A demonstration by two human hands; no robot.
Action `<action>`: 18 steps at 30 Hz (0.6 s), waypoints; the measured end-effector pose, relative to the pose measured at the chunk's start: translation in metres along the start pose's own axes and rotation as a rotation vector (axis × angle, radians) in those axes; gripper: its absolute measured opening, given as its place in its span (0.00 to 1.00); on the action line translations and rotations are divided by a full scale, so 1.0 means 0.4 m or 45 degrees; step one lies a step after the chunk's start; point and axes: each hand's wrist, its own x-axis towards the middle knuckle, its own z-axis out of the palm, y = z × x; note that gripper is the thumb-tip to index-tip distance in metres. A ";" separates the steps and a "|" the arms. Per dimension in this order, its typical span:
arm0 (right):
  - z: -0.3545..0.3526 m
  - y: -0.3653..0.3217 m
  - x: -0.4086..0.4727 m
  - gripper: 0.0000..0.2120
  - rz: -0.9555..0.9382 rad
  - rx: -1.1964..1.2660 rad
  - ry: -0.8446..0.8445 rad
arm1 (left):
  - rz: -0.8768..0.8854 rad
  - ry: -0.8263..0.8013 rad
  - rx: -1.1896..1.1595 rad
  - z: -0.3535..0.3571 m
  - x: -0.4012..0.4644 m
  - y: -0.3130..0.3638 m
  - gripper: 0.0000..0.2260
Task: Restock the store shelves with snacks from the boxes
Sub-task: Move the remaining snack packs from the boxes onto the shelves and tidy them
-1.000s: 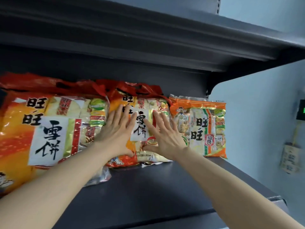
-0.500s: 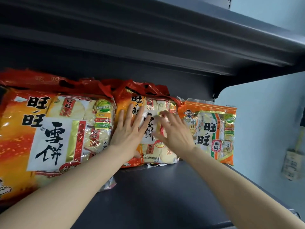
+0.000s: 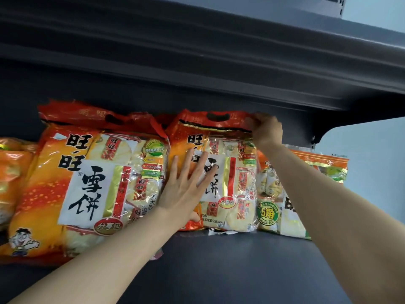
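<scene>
A dark grey shelf [image 3: 230, 266] ran across the view, with another dark shelf [image 3: 197, 51] overhanging it from above. A row of snack bags stood on the lower shelf, leaning back against the rear panel. The largest was an orange-and-red bag of rice crackers [image 3: 72, 189] on the left, with bold black characters on a white panel and a cartoon child at its lower corner. Just beside it to the right stood the middle bag [image 3: 232, 172], of the same kind, with a red top strip and a cut-out handle. A smaller orange bag [image 3: 274, 207] touched the middle bag on its right, partly hidden by the right forearm. At the far left edge part of another orange bag [image 3: 11, 176] showed.

The left hand [image 3: 186, 189] lay flat on the front of the middle bag, fingers straight and spread, its grip released. The right hand [image 3: 267, 130] had its grip clenched round the top right corner of the middle bag, pinching the red strip.
</scene>
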 end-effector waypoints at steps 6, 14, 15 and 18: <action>0.004 0.072 -0.051 0.13 0.144 0.110 0.038 | -0.015 0.125 -0.158 -0.097 0.055 -0.024 0.41; -0.025 0.092 -0.063 0.10 0.117 0.266 0.048 | -0.295 0.232 -0.152 -0.152 0.242 -0.173 0.25; -0.028 0.093 -0.058 0.10 0.124 0.319 0.052 | -0.289 0.207 -0.156 -0.153 0.251 -0.182 0.22; -0.027 0.100 -0.041 0.09 0.132 0.401 0.060 | -0.320 0.251 -0.218 -0.169 0.260 -0.201 0.12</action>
